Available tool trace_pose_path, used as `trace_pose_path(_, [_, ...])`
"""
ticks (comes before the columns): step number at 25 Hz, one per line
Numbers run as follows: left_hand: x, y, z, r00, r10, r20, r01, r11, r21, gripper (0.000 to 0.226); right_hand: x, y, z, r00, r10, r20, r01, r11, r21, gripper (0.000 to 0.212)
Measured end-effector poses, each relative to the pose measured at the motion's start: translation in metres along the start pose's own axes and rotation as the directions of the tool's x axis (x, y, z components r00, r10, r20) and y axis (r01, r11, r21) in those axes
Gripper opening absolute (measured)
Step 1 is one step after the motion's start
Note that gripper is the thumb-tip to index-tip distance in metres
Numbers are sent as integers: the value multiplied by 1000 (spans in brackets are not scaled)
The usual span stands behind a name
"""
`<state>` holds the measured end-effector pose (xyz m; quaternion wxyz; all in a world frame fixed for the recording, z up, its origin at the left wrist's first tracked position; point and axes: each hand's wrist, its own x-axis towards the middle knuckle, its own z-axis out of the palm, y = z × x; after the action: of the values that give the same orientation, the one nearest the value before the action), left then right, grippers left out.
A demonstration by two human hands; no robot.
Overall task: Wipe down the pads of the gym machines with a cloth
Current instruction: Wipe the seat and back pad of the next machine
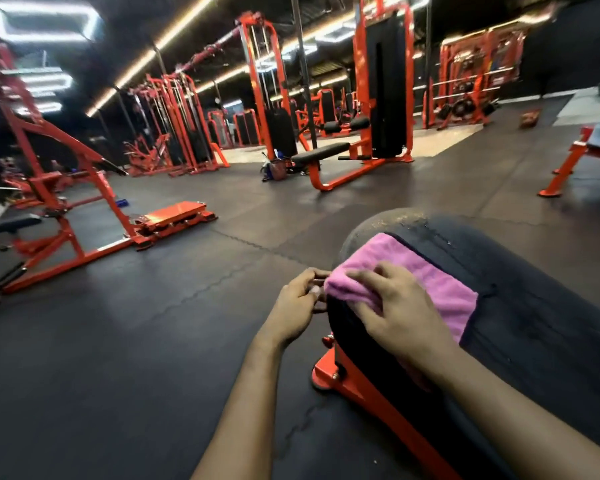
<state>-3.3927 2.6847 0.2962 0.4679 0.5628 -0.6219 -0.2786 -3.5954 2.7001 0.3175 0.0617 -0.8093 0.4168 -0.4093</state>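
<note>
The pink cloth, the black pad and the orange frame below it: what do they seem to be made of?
The pink cloth: likely microfibre or terry, by its fuzzy matte nap. The black pad: probably vinyl over foam, smooth with faint sheen and a stitched seam, scuffed grey at the far end. The orange frame: painted metal, glossy, with bolts.

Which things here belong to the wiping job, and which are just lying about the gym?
In the job:
pink cloth
black pad under it
right hand, pressing the cloth
left hand, pinching the cloth's edge

Lying about:
black bench on an orange frame
bags on the floor beside it
orange footplate
cable machines at the back
</note>
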Motion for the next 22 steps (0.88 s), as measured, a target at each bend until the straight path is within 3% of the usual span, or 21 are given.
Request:
trace_pose_path(2, [4,5,-13,1000,16,-9,-16,999,34,42,-5,2,2,975,69,210,-31,983,-179,62])
trace_pose_path(4, [8,6,-15,983,111,-144,-97,990,107,42,-5,7,14,932,107,345,-20,969,-248,67])
trace_pose_path(6, [6,6,-10,949,194,-250,-167,978,125,41,12,10,26,941,117,317,-43,972,-231,63])
trace_pose_path(9, [-2,3,-5,930,226,-289,-188,970,155,40,38,6,30,943,254,214,-208,954,-214,49])
trace_pose_path(11, [-6,5,-6,922,189,-339,-148,979,142,39,26,5,33,967,182,176,-140,964,-225,46])
trace_pose_path(14, [-3,5,-7,909,179,-376,-149,983,108,38,9,15,32,971,15,237,40,974,-224,51])
trace_pose_path(18, [4,13,1,899,211,-384,-177,977,123,36,62,19,39,967,169,193,-128,970,-208,42])
trace_pose_path(22, [9,17,2,867,187,-463,-158,982,100,34,53,38,42,978,-25,209,55,988,-142,55])
